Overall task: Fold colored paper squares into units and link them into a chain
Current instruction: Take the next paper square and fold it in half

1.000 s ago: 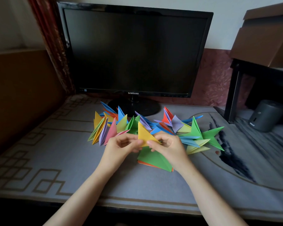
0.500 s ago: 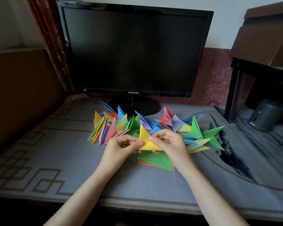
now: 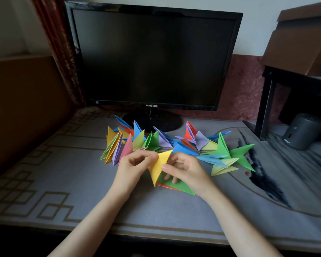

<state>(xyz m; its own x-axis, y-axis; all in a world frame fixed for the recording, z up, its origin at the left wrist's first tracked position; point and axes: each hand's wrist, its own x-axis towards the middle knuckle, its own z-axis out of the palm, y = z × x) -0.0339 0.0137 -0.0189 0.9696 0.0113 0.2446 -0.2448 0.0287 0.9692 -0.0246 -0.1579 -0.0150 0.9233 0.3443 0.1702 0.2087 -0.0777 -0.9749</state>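
I hold a yellow folded paper triangle (image 3: 158, 166) just above the desk, its long point aimed down. My left hand (image 3: 133, 169) pinches its upper left edge with thumb and fingers. My right hand (image 3: 185, 170) pinches its right edge with thumb and forefinger. Under my right hand lies a flat green paper piece (image 3: 176, 186) on top of an orange one. Behind my hands a chain of linked colored paper units (image 3: 167, 143) stretches from yellow and pink units at the left to green and light-yellow units at the right.
A black monitor (image 3: 152, 58) on a round stand rises behind the chain. The grey patterned desk mat (image 3: 63, 182) covers the desk. A small dark cylinder (image 3: 302, 130) sits at the right under a black shelf with a cardboard box (image 3: 304, 39).
The yellow piece has turned in my hands: its tip pointed up a second ago and now points down. My right hand shifted its grip to the right edge.
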